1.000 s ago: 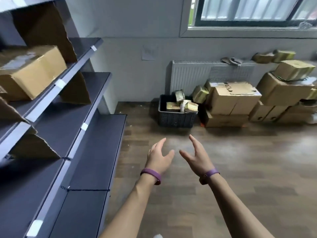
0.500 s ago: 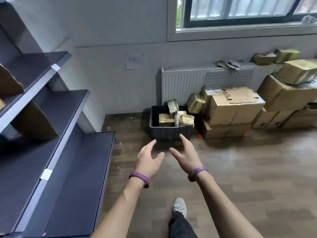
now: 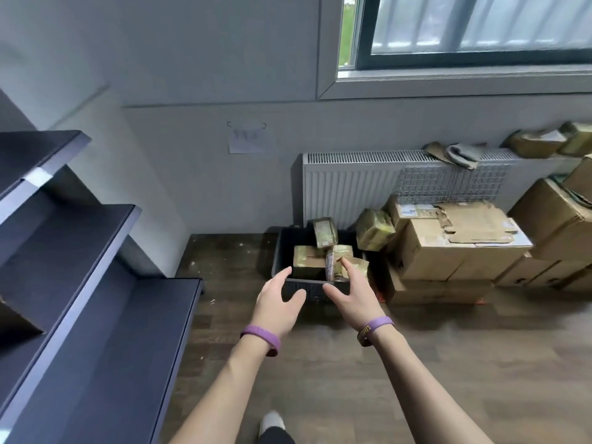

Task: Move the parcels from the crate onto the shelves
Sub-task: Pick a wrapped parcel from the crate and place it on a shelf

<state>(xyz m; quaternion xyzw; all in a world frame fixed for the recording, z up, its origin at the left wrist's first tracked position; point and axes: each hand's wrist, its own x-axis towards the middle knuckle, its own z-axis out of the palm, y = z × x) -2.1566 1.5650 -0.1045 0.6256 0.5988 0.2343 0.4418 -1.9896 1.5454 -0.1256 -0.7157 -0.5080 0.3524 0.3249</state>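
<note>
A dark plastic crate (image 3: pixel 280 251) stands on the floor against the wall under the radiator. Several tape-wrapped brown parcels lie in it, one flat parcel (image 3: pixel 307 265) at the left and one upright parcel (image 3: pixel 325 232) at the back. My left hand (image 3: pixel 278 304) and my right hand (image 3: pixel 352 296) are stretched out side by side towards the crate's near edge, both with fingers spread and holding nothing. Dark metal shelves (image 3: pixel 105 283) rise in steps along the left.
Stacked cardboard boxes (image 3: pixel 448 248) fill the floor right of the crate, with a wrapped parcel (image 3: pixel 373 229) leaning on them. A white radiator (image 3: pixel 346 187) is behind. My shoe (image 3: pixel 271 423) shows at the bottom on the wooden floor.
The view has turned away from the shelves and come closer to the crate. Both hands now reach over its near edge, still holding nothing.
</note>
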